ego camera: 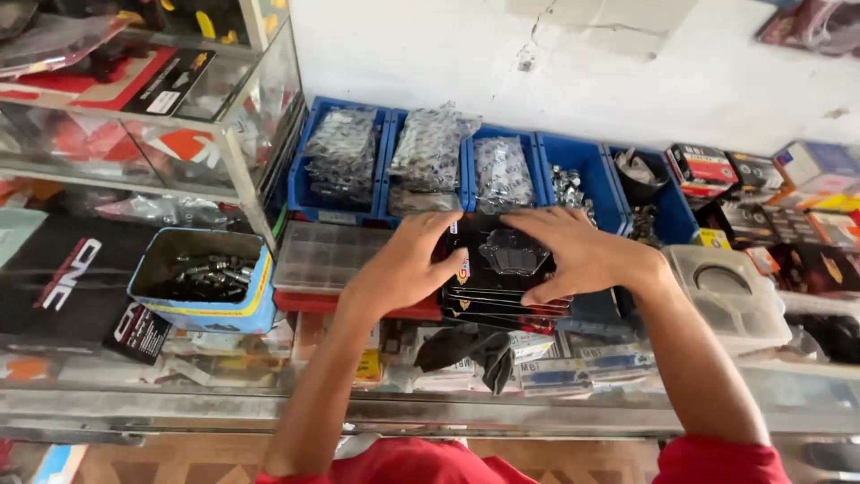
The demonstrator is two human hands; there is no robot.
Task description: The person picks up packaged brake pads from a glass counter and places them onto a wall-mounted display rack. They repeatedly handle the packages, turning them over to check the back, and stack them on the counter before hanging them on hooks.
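A stack of flat black blister packs (502, 269), each with a dark part under clear plastic, rests on the glass counter in front of the blue bins. My left hand (403, 264) grips the stack's left edge, thumb over the top. My right hand (578, 255) presses on the top pack from the right, fingers spread across it. Both forearms reach in from the bottom of the view, with red sleeves at the frame's lower edge.
Several blue bins (591, 170) of bagged metal hardware line the white wall. A blue tin (202, 278) of bolts and a clear compartment box (327, 255) sit left; a glass cabinet (152, 108) stands above. Clear plastic containers (730, 296) and boxed parts lie right. A black cloth (470, 350) lies below.
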